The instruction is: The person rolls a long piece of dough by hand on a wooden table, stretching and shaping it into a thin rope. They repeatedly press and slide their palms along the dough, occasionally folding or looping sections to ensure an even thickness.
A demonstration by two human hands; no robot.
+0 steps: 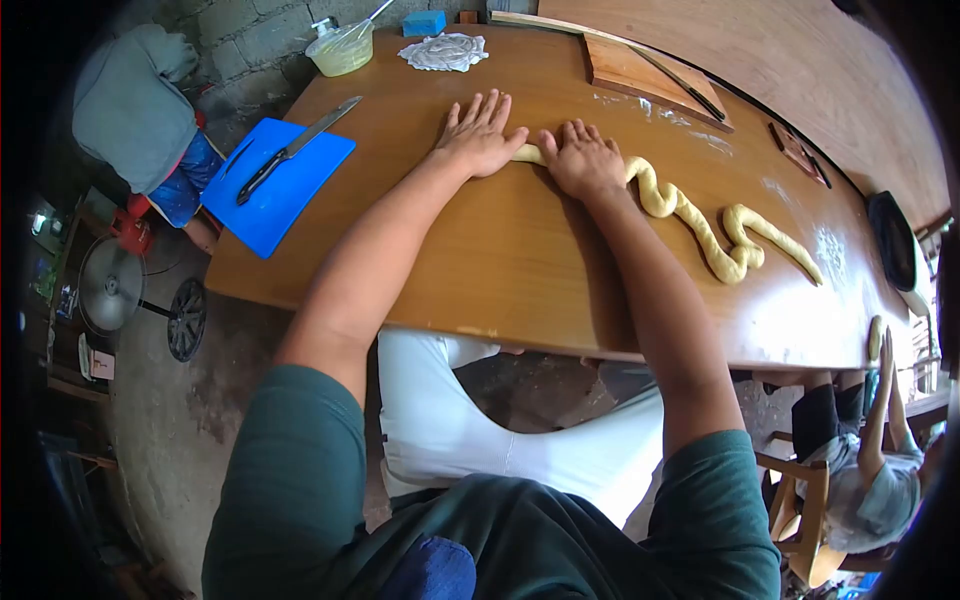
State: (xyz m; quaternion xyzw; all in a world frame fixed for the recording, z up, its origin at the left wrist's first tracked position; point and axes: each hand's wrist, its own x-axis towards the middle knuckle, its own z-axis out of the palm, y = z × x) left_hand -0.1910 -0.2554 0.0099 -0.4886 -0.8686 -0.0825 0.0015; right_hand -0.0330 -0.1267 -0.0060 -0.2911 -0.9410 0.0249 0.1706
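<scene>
Both hands (482,135) (582,160) press open-palmed on the dough rope (655,195), apparently near its end; uneven pressure could thin or tear it.

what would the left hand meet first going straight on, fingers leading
For the left hand, probably the long wooden strip, though the crumpled white item lies close to that line; depth is unclear.

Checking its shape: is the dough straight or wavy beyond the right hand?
Wavy: the dough bends back and forth across the table.
</scene>
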